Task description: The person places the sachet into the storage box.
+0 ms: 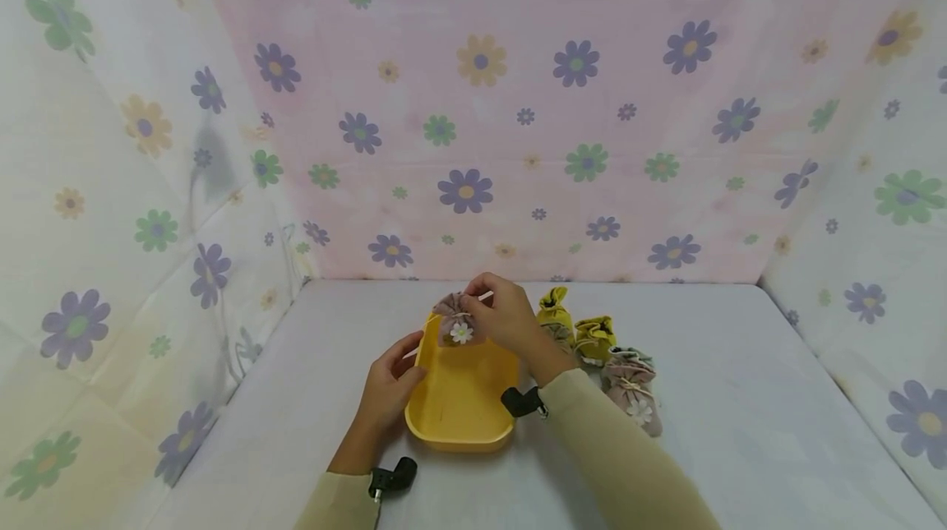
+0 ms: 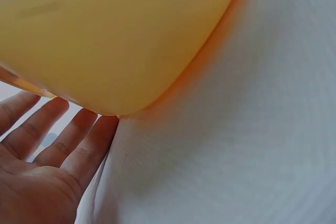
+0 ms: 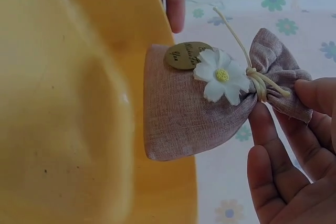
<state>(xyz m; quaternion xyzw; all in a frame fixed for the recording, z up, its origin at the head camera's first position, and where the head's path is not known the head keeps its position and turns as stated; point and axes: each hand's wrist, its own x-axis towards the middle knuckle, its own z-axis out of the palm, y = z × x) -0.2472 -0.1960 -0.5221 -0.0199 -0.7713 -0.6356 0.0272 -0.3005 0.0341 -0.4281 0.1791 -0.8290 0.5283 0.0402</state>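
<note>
- As seen from the head view, the left hand point(image 1: 392, 378) stands furthest left, thumb over the rim and fingers against the outer wall of a yellow, round-cornered plastic tray point(image 1: 462, 398), holding that side.
- The tray lies below the right hand's grip and extends from there toward the person. Its long axis runs near to far; its far end is closest to that grip.
- Governing relation, as judged: a mauve woven-cloth pouch point(image 3: 184, 114) is just left of the right hand, at the tray's far end. Its long axis runs from the neck, at the fingertips, to a flat base pointing away from the grip, toward the tray's inside. Contact between base and tray cannot be established.
- Pouch fittings, beyond the grip: a cream cord point(image 3: 258, 85) around the neck, a white flower with a yellow centre point(image 3: 220, 75), an oval brown tag point(image 3: 184, 57).
- The right hand point(image 1: 506, 320) pinches the gathered neck between thumb and fingers. It is the nearer hand; the left is apart from the pouch.
- Right of the grip: two yellow-green cloth pouches point(image 1: 553, 308) point(image 1: 598, 333), then a second mauve cloth pouch with a white flower point(image 1: 629, 378), grouped closely. The forearm is near them; full count not confirmed.
</note>
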